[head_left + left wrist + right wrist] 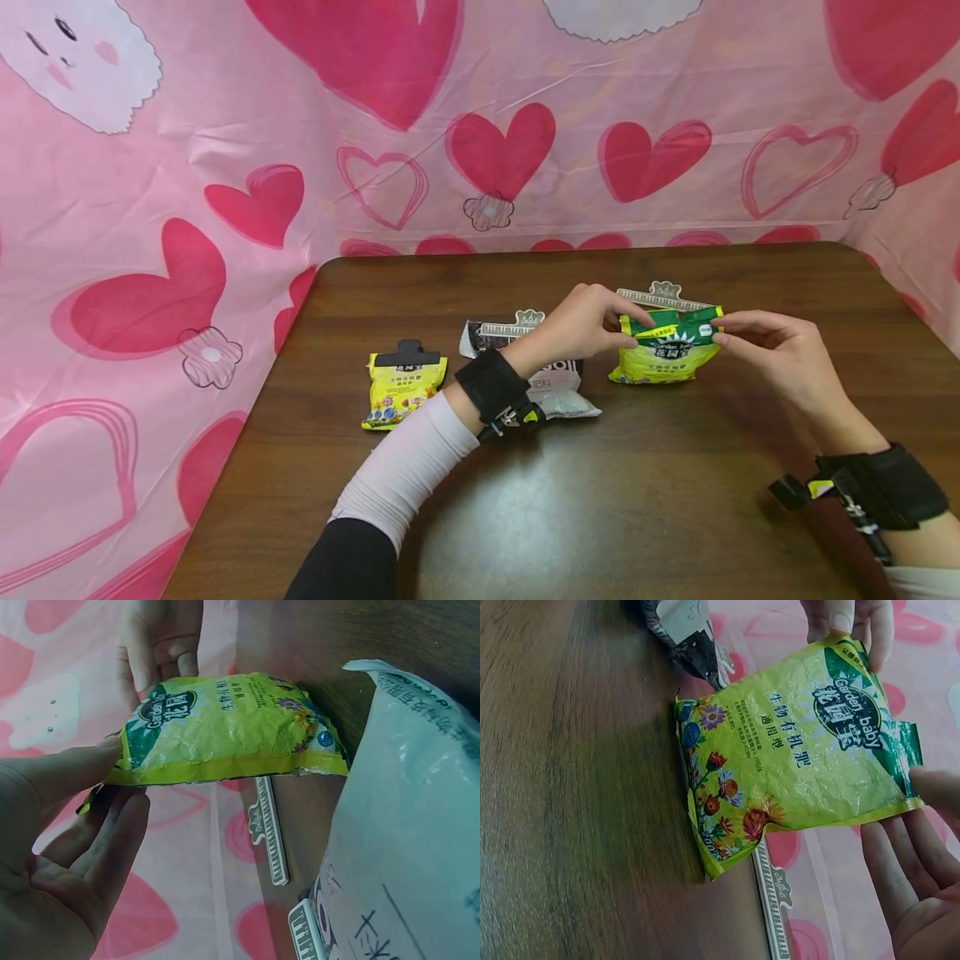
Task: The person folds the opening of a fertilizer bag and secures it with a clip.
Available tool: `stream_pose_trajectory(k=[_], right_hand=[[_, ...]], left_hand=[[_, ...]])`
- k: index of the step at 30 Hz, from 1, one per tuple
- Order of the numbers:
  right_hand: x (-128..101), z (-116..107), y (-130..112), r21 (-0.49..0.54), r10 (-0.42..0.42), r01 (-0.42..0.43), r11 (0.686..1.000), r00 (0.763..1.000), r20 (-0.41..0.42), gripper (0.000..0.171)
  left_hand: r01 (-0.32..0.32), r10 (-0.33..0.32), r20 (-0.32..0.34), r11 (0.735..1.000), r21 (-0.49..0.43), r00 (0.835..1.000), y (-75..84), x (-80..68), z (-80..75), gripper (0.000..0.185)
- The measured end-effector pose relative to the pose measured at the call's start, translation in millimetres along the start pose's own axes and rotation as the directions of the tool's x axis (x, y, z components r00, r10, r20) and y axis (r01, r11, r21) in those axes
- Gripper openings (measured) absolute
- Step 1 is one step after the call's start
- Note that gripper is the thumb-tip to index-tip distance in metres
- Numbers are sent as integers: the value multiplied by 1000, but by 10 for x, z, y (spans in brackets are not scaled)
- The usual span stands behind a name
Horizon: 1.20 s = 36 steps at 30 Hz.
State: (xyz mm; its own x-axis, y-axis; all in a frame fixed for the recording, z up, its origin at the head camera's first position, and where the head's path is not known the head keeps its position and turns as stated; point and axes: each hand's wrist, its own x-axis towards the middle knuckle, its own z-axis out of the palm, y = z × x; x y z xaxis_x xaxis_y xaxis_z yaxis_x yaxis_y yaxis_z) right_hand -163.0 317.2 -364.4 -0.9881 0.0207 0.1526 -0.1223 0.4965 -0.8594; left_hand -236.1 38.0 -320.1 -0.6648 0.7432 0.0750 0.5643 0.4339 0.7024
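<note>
A yellow and green fertilizer bag [667, 367] stands upright over the wooden table, its top edge stretched between both hands. My left hand [585, 325] pinches its top left corner between thumb and fingers. At the opposite top corner, my right hand [791, 354] pinches the bag the same way. In the right wrist view the flower-printed bottom of the bag [787, 750] is close to the table. Just behind the bag lies a white clip [663, 298] with a piano-key pattern; the bag hides part of it.
Left of the hands, a white and black bag [558, 404] wears a similar white clip [504, 329]; my left forearm partly covers it. Farther left lies a smaller yellow bag [405, 390] with a black clip [408, 357] on its top. A pink heart-print cloth [525, 75] hangs behind the table.
</note>
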Motion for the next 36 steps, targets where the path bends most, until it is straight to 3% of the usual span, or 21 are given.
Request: stream_pose_trajectory(k=[6, 11, 20, 24, 27, 36], right_hand=[[-12, -14, 21, -43, -15, 17, 999, 999, 46, 32], [-1, -3, 30, -80, -64, 68, 994, 997, 52, 31], [30, -2, 44, -175, -119, 125, 977, 992, 43, 23], [39, -7, 46, -201, -159, 165, 966, 986, 46, 21], [43, -7, 32, -227, -213, 218, 949, 976, 46, 20], [68, -10, -2, -366, -368, 366, 856, 928, 67, 17]], left_hand=[[11, -12, 20, 999, 39, 1000, 25, 7, 12, 37], [2, -5, 24, 992, 128, 1000, 53, 12, 6, 35], [-69, 65, 24, 935, 347, 998, 71, 48, 3, 24], [-89, 85, 26, 929, 360, 996, 62, 50, 7, 21], [-82, 78, 24, 940, 331, 997, 59, 41, 10, 21], [-82, 76, 33, 954, 288, 997, 43, 25, 24, 20]])
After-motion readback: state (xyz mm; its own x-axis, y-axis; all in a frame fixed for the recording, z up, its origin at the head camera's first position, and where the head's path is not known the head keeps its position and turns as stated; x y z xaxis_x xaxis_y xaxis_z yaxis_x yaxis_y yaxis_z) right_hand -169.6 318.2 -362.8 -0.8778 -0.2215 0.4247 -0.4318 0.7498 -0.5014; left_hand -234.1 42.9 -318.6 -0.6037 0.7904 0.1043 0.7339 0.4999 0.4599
